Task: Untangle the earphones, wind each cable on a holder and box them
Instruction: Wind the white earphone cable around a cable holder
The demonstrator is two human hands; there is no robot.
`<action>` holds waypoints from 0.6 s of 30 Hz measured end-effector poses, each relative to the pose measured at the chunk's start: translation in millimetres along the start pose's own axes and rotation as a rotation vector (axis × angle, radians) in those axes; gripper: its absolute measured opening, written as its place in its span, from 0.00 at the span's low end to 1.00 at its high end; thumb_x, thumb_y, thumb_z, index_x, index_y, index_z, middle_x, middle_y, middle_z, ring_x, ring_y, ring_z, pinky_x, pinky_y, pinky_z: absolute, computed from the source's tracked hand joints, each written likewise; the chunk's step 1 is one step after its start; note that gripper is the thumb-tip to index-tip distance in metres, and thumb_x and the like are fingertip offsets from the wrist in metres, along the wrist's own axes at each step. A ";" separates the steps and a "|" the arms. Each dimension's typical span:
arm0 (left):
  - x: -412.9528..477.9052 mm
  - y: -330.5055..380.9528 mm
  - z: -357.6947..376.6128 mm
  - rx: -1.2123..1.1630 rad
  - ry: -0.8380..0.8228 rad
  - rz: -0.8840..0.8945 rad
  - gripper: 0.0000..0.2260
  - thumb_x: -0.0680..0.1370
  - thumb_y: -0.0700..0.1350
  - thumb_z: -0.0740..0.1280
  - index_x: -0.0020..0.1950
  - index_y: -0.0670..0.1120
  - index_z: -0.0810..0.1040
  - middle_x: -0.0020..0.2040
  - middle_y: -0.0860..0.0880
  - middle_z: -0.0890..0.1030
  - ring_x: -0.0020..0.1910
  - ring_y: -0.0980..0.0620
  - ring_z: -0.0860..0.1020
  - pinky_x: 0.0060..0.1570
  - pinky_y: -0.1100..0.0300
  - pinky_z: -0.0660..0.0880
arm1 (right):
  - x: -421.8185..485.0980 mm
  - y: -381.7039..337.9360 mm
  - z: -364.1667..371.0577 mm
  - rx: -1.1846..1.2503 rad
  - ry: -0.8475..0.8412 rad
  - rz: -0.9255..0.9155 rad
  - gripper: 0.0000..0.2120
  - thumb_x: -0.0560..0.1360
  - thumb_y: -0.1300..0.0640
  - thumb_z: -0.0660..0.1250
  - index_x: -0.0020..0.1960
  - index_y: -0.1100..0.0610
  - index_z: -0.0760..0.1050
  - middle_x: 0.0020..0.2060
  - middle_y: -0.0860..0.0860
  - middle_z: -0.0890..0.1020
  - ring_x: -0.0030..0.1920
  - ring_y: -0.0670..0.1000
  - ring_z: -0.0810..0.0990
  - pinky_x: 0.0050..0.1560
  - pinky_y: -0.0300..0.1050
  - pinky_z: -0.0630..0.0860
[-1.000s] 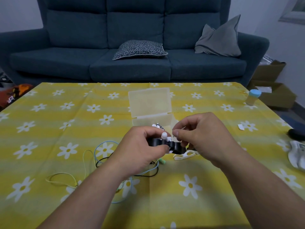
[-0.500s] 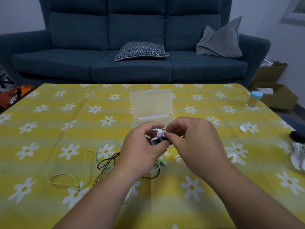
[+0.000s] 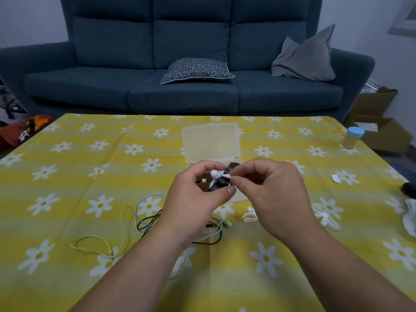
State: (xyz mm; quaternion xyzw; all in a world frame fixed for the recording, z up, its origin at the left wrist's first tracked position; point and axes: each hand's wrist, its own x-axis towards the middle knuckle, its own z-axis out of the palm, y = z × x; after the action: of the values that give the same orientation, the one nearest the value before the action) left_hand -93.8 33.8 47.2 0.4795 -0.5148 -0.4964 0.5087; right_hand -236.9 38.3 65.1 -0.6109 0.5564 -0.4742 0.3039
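My left hand [image 3: 193, 199] grips a black cable holder [image 3: 221, 181] with white earbuds [image 3: 215, 174] on it, raised above the table. My right hand [image 3: 270, 190] pinches the white earphone at the holder's top. Behind my hands lies the open translucent box [image 3: 211, 143], its lid flat toward the sofa. On the cloth under my left wrist lie tangled earphone cables: a blue one [image 3: 146, 199], a black one [image 3: 148, 221] and a pale yellow-green one [image 3: 94, 242]. Two white empty holders [image 3: 249, 216] [image 3: 326, 218] lie near my right hand.
A yellow daisy tablecloth [image 3: 67, 176] covers the table. A small jar with a blue cap [image 3: 351, 137] stands at the far right. White and dark objects [image 3: 408, 212] sit at the right edge. A blue sofa [image 3: 180, 86] stands behind the table.
Both hands lifted the black holder up and away from me toward the box. The holder turned from lying flat to standing more upright. My right fingers shifted to the earbud at its top.
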 end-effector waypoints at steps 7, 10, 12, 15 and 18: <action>-1.0 6.2 3.6 -0.288 0.051 -0.166 0.05 0.79 0.35 0.65 0.48 0.41 0.81 0.43 0.43 0.82 0.38 0.49 0.81 0.41 0.53 0.81 | -0.3 1.6 -1.9 -0.070 -0.044 -0.110 0.09 0.71 0.66 0.75 0.40 0.52 0.84 0.38 0.44 0.84 0.42 0.45 0.83 0.46 0.42 0.80; -1.7 6.7 4.9 -0.312 0.082 -0.164 0.05 0.79 0.35 0.65 0.47 0.41 0.80 0.42 0.42 0.82 0.35 0.49 0.81 0.39 0.54 0.81 | -1.3 2.7 -0.2 -0.092 -0.027 -0.114 0.09 0.71 0.64 0.76 0.40 0.50 0.84 0.40 0.43 0.84 0.46 0.45 0.83 0.50 0.47 0.80; -1.6 7.0 5.2 -0.327 0.075 -0.165 0.05 0.79 0.35 0.64 0.46 0.41 0.79 0.42 0.42 0.82 0.36 0.49 0.81 0.38 0.54 0.81 | -1.4 3.4 0.1 -0.093 -0.020 -0.101 0.08 0.71 0.63 0.76 0.41 0.49 0.84 0.41 0.43 0.84 0.47 0.45 0.83 0.51 0.48 0.80; -0.7 6.5 4.8 -0.365 0.054 -0.181 0.08 0.79 0.34 0.64 0.43 0.42 0.79 0.41 0.42 0.82 0.37 0.47 0.80 0.37 0.55 0.80 | -1.6 3.6 -0.6 -0.067 -0.019 -0.086 0.09 0.71 0.64 0.75 0.41 0.50 0.84 0.40 0.44 0.85 0.44 0.45 0.83 0.48 0.48 0.80; 0.0 5.4 3.9 -0.382 0.034 -0.193 0.08 0.78 0.33 0.64 0.42 0.43 0.79 0.42 0.41 0.82 0.40 0.44 0.79 0.38 0.54 0.80 | -1.5 2.1 -1.8 -0.026 -0.040 -0.063 0.10 0.71 0.66 0.75 0.40 0.51 0.83 0.38 0.43 0.85 0.42 0.43 0.84 0.47 0.43 0.81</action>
State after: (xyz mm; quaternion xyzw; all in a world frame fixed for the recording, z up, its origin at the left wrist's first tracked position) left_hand -97.7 34.1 52.7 0.4295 -0.3543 -0.6231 0.5493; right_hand -239.3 39.6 63.5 -0.6413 0.5368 -0.4638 0.2922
